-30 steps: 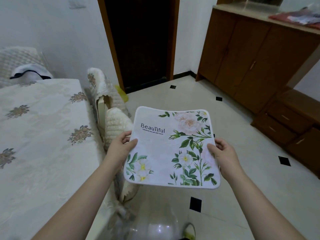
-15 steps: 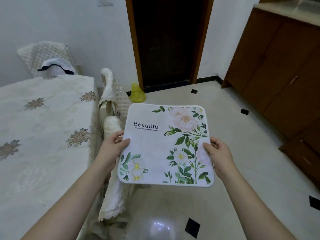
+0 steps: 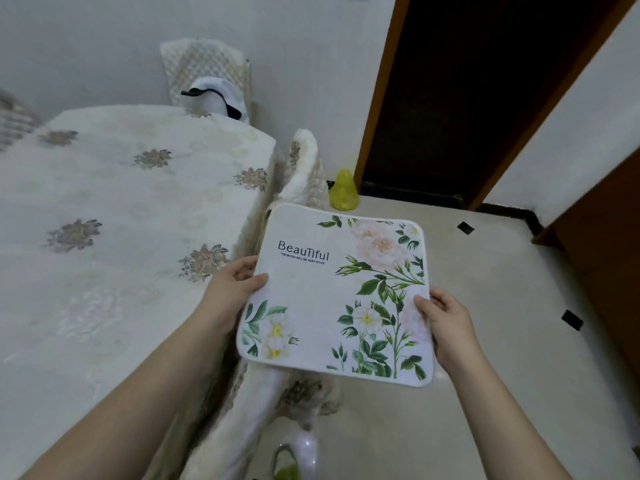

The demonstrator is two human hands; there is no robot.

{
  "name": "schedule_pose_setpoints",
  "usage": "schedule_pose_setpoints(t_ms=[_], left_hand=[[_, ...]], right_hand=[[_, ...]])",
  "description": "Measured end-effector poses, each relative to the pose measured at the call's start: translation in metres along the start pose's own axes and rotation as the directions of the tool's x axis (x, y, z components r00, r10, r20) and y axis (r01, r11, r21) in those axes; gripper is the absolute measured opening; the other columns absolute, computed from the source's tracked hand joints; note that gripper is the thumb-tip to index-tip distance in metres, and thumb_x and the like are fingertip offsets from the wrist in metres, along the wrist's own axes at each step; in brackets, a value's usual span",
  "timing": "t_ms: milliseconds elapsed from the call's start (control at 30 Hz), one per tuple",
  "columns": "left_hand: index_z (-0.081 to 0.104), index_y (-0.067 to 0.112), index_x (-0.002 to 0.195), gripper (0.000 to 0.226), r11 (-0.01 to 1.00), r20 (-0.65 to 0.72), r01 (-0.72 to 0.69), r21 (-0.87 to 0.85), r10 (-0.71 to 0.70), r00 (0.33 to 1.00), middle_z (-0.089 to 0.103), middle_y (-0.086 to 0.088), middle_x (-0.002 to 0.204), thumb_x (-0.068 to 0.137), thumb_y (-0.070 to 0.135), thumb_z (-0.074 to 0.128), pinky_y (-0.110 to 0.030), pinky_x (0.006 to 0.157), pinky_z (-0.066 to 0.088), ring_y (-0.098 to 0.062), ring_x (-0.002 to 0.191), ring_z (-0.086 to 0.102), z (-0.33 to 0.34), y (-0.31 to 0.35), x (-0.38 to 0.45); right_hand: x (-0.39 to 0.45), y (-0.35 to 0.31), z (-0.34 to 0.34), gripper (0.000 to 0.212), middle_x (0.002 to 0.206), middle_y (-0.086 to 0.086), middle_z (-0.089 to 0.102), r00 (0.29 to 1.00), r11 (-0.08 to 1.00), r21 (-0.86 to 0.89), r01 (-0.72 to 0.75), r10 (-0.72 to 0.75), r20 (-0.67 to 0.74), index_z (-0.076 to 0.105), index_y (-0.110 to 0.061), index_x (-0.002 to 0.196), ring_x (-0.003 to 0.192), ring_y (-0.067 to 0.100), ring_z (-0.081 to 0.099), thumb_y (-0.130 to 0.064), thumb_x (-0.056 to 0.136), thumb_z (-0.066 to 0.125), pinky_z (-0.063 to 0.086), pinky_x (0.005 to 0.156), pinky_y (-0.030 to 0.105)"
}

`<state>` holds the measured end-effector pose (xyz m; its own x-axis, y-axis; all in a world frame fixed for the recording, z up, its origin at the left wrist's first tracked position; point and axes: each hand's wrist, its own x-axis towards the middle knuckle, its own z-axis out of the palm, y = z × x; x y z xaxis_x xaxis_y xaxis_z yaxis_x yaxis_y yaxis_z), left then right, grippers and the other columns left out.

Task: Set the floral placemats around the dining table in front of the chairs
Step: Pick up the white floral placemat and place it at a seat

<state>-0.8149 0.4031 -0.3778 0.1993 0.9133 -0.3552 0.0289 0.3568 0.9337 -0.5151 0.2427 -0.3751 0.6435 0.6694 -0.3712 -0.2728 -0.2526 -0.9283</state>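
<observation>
Both hands, left hand [image 3: 231, 295] and right hand [image 3: 449, 323], grip a square white floral fabric placemat [image 3: 337, 296] beside the cream embroidered-cloth dining table [image 3: 114, 216].

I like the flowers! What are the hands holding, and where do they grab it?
A floral placemat, held flat above the floor. The left hand pinches its left edge, the right hand its right edge, thumbs on top.
</observation>
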Motion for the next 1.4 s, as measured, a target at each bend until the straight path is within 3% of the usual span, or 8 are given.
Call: schedule_pose_setpoints(t_ms=[100,200,467,600,767,933,1133,1400], left_hand=[[0.066,0.008,0.114,0.029,0.998,-0.070,-0.002,-0.056,-0.002,0.998,0.074,-0.012,0.089,0.089,-0.007,0.063,-0.030,0.055,0.059,-0.021,0.064,0.071,-0.014,0.007,0.014],[0.065,0.014,0.106,0.026,0.995,-0.159,-0.005,-0.098,-0.011,0.987,0.072,0.001,0.070,0.089,-0.007,0.063,-0.021,0.047,0.052,-0.013,0.054,0.069,-0.031,0.012,0.020],[0.063,0.008,0.118,0.030,0.985,-0.443,-0.069,-0.156,-0.008,0.896,0.068,-0.012,0.090,0.090,-0.003,0.064,-0.030,0.062,0.057,-0.022,0.067,0.068,-0.075,0.026,0.018],[0.062,0.006,0.122,0.032,0.977,-0.578,-0.095,-0.189,-0.033,0.815,0.069,-0.019,0.099,0.091,-0.002,0.063,-0.035,0.069,0.056,-0.030,0.076,0.066,-0.084,0.026,0.000],[0.062,0.008,0.123,0.033,0.971,-0.715,-0.120,-0.207,-0.066,0.696,0.071,-0.016,0.098,0.091,-0.001,0.063,-0.032,0.065,0.056,-0.027,0.074,0.068,-0.087,0.019,-0.026],[0.062,0.010,0.122,0.032,0.960,-0.819,-0.157,-0.233,-0.107,0.563,0.072,-0.015,0.095,0.091,-0.001,0.064,-0.034,0.064,0.058,-0.027,0.071,0.070,-0.095,0.001,-0.065],[0.059,0.007,0.124,0.032,0.927,-0.886,-0.199,-0.319,-0.217,0.409,0.069,-0.017,0.097,0.093,-0.001,0.062,-0.032,0.060,0.058,-0.029,0.074,0.067,-0.112,-0.027,-0.117],[0.059,0.010,0.119,0.028,0.888,-0.878,-0.162,-0.431,-0.371,0.304,0.070,-0.015,0.101,0.093,0.002,0.064,-0.030,0.061,0.052,-0.026,0.075,0.067,-0.160,-0.089,-0.157]], right_hand=[[0.030,-0.018,0.029,0.019,0.105,0.016,0.073,0.996,0.999,-0.051,0.009,-0.004,0.092,0.064,-0.008,0.110,0.094,0.035,0.071,-0.003,0.092,0.061,0.055,0.088,0.051],[0.051,-0.038,0.059,0.019,0.105,0.016,0.072,0.985,0.996,-0.091,0.022,-0.006,0.172,0.063,-0.009,0.110,0.094,0.035,0.071,-0.003,0.092,0.061,0.055,0.088,0.051],[0.107,-0.066,0.162,0.017,0.103,0.013,0.073,0.889,0.988,-0.152,0.029,0.044,0.457,0.063,-0.015,0.104,0.089,0.030,0.072,-0.003,0.092,0.060,0.057,0.081,0.047],[0.131,-0.065,0.205,0.019,0.108,0.019,0.071,0.789,0.979,-0.203,0.015,0.113,0.604,0.063,-0.010,0.108,0.093,0.034,0.069,0.000,0.093,0.058,0.055,0.086,0.050],[0.143,-0.066,0.250,0.017,0.108,0.017,0.070,0.660,0.964,-0.262,0.046,0.168,0.733,0.062,-0.012,0.106,0.089,0.030,0.071,-0.001,0.093,0.059,0.057,0.075,0.041],[0.130,-0.048,0.291,0.019,0.108,0.016,0.071,0.538,0.936,-0.345,0.071,0.255,0.803,0.062,-0.011,0.110,0.095,0.036,0.070,-0.005,0.091,0.063,0.055,0.087,0.055],[0.081,-0.018,0.339,0.014,0.100,0.012,0.072,0.402,0.897,-0.414,0.152,0.327,0.856,0.062,-0.015,0.102,0.088,0.031,0.070,-0.006,0.093,0.061,0.056,0.084,0.049],[0.019,0.049,0.394,0.015,0.104,0.009,0.070,0.351,0.786,-0.510,0.349,0.395,0.849,0.058,-0.011,0.109,0.094,0.030,0.069,-0.010,0.095,0.061,0.056,0.087,0.049]])
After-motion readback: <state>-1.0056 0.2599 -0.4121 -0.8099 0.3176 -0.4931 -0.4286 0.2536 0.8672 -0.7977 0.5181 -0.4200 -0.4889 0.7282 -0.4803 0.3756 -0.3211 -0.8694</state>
